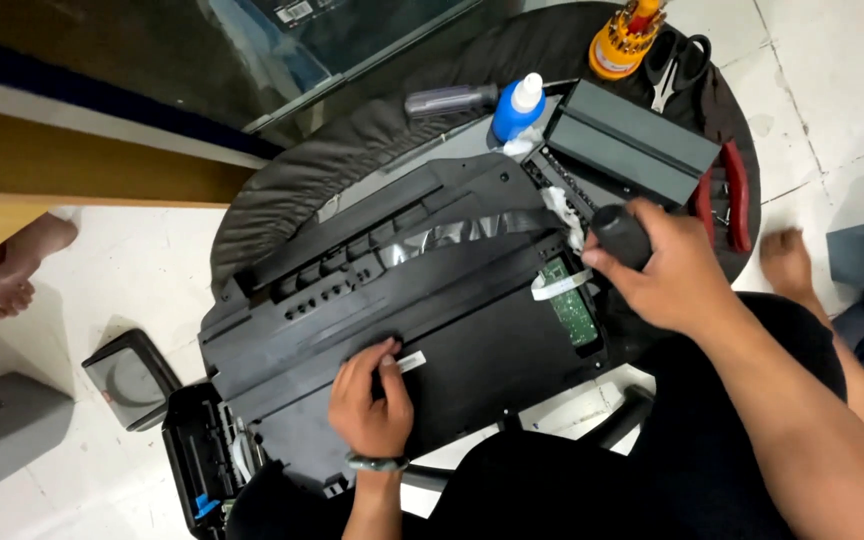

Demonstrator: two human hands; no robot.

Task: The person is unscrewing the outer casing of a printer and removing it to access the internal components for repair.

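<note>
Nearest me, the left hand (370,400) presses flat, fingers spread and holding nothing, on the big black plastic printer chassis (402,310), which lies tilted across a round dark cushioned stool (292,190). Just beyond, the right hand (667,275) is closed round a stubby black screwdriver handle (619,235), tip down beside the green circuit board (568,312) and white ribbon cable (558,286). It looks like a screw is being worked here; steady downward pressure seems needed. Farther off sit a blue bottle with white cap (518,108), grey rectangular cover (632,142) and red-handled pliers (734,195).
</note>
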